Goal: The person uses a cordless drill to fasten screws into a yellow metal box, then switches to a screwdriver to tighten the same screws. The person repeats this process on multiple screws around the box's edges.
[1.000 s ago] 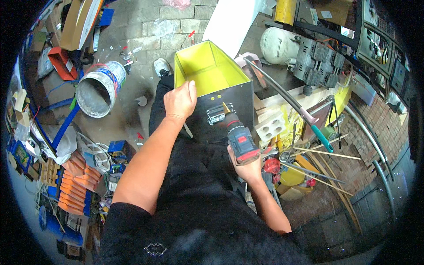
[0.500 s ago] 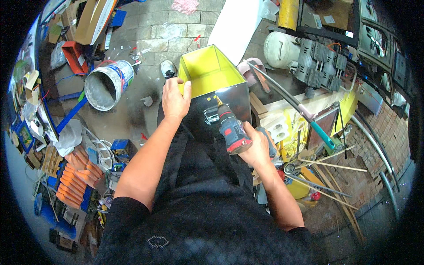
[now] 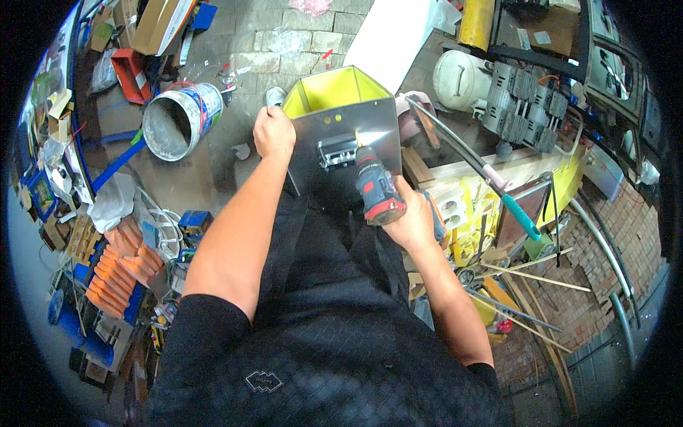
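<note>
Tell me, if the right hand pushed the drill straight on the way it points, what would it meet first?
The right hand holds a red and black drill aimed up and left at the grey metal panel of the yellow-lined box. Its tip seems already at the panel beside a small black fitting, so the panel comes first, though depth is unclear.

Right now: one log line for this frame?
left hand: grips yellow-lined metal box edge | right hand: holds red cordless drill against box face

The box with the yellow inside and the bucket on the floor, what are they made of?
The open grey box with yellow inside looks like painted sheet metal: thin walls, sharp folds, dull sheen. The round bucket could be metal or plastic; its inside is caked grey.
</note>
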Tool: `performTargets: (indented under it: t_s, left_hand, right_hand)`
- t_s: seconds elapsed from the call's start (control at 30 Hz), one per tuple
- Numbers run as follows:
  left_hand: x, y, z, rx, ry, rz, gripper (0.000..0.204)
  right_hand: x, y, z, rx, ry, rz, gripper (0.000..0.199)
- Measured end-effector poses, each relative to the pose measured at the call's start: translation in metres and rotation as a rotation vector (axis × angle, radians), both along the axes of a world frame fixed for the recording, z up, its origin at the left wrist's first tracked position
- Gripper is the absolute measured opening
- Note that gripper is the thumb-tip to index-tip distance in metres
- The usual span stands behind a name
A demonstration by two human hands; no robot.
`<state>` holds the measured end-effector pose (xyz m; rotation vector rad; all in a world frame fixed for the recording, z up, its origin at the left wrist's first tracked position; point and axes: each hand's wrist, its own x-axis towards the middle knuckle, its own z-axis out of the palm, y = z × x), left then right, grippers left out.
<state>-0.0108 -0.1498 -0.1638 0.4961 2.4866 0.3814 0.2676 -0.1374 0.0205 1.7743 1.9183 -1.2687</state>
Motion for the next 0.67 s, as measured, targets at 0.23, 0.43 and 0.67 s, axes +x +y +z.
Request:
performTargets:
  t_s: [0.23, 0.43, 0.67]
  left_hand:
    - [-0.034, 0.047, -0.004, -0.081, 0.025, -0.022, 0.057]
    - [-0.042, 0.071, 0.001, -0.102, 0.031, -0.028, 0.055]
    - [-0.043, 0.091, 0.001, -0.136, 0.029, -0.044, 0.055]
  right_hand:
    - [-0.004, 0.008, -0.027, -0.003, 0.109, -0.215, 0.048]
    - [-0.01, 0.015, -0.029, 0.002, 0.123, -0.229, 0.05]
    - [-0.014, 0.032, -0.011, 0.0, 0.109, -0.205, 0.059]
